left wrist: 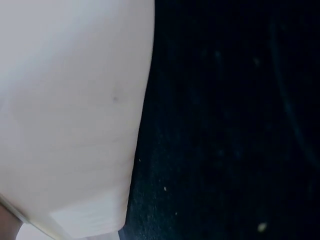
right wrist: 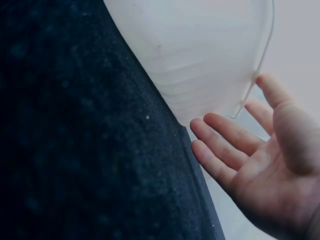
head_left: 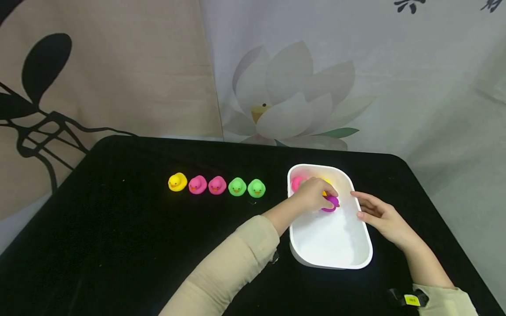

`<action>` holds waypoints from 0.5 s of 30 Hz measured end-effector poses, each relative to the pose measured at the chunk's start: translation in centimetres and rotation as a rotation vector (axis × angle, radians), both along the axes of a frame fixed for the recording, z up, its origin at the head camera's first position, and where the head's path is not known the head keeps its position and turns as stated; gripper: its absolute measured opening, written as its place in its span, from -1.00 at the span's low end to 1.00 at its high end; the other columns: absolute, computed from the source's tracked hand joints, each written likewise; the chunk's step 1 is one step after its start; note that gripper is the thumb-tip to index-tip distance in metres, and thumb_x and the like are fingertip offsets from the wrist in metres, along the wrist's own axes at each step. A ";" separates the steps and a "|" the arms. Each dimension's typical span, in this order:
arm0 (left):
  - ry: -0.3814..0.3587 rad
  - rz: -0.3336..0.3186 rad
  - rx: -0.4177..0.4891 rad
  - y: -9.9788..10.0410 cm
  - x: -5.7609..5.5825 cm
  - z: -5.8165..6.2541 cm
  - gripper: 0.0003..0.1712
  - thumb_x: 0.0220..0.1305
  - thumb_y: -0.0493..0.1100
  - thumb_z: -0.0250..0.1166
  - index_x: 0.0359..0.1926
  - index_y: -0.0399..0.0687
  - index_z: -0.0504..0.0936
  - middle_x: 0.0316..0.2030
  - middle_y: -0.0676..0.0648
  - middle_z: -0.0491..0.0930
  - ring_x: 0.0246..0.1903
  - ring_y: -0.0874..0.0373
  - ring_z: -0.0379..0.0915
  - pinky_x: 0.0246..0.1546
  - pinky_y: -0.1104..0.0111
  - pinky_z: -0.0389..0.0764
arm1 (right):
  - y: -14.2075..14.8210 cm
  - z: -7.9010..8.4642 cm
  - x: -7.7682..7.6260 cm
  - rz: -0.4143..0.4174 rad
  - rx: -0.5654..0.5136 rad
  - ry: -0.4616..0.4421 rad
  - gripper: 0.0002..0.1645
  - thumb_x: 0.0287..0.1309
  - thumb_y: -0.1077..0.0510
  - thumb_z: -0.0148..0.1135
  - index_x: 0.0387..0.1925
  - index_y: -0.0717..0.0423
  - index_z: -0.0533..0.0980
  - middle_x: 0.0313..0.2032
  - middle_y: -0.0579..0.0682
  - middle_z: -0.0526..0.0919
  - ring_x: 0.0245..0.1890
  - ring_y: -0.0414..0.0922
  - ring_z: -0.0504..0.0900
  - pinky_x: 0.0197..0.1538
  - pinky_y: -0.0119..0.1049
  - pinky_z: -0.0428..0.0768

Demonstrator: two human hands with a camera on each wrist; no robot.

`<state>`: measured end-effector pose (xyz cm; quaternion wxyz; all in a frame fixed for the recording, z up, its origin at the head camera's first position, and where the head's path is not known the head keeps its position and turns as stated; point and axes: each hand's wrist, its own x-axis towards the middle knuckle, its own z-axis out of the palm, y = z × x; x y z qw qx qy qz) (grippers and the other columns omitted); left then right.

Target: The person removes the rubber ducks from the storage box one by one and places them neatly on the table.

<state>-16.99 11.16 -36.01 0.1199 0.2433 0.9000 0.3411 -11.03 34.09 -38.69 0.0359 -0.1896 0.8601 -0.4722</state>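
Observation:
In the head view my left hand [head_left: 315, 194] reaches over the left rim of a white plastic bin [head_left: 328, 245] and pinches a purple rubber duck [head_left: 332, 204] inside it. A pink duck [head_left: 297, 182] lies in the bin's far left corner. Beyond my left fingers a yellow duck [head_left: 326, 182] shows only in part. On the right side my right hand [head_left: 381, 217] is spread, its fingertips at the bin's rim and outer wall. The right wrist view shows this hand [right wrist: 265, 160] palm up, thumb by the rim. In the left wrist view the bin's wall [left wrist: 75, 125] fills the left side.
Left of the bin, a row of ducks stands on the black-covered table [head_left: 118, 237]: a yellow duck [head_left: 177, 181], two pink ducks [head_left: 197, 184] and two green ducks [head_left: 237, 187]. A printed cloth [head_left: 300, 96] hangs behind the table's far edge.

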 end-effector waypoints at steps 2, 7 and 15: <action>-0.001 -0.017 0.019 -0.2 0.1 0.1 -0.66 0.05 -0.10 0.46 -0.08 0.17 0.74 -0.39 0.31 0.58 -0.30 0.43 0.39 -0.10 0.47 0.35 | 0.0 0.0 0.0 0.001 -0.001 0.002 -0.41 0.29 0.29 0.14 0.31 0.29 0.25 0.14 0.38 0.41 -0.03 -0.39 0.55 -0.12 -0.37 0.57; 0.008 -0.050 0.053 -0.4 0.1 0.2 -0.65 0.09 -0.12 0.44 -0.03 0.13 0.72 -0.32 0.27 0.60 -0.28 0.42 0.40 -0.16 0.56 0.38 | -0.2 0.0 0.1 0.005 -0.013 0.012 -0.42 0.28 0.31 0.15 0.30 0.28 0.27 0.13 0.39 0.42 -0.03 -0.37 0.56 -0.13 -0.36 0.57; 0.073 -0.109 0.025 -0.9 0.4 0.6 -0.65 0.16 -0.11 0.39 0.02 0.13 0.70 -0.19 0.22 0.62 -0.11 0.34 0.30 -0.12 0.44 0.29 | -0.2 -0.1 0.1 0.001 -0.014 0.008 -0.41 0.27 0.31 0.15 0.30 0.29 0.27 0.12 0.39 0.43 -0.04 -0.36 0.57 -0.13 -0.37 0.57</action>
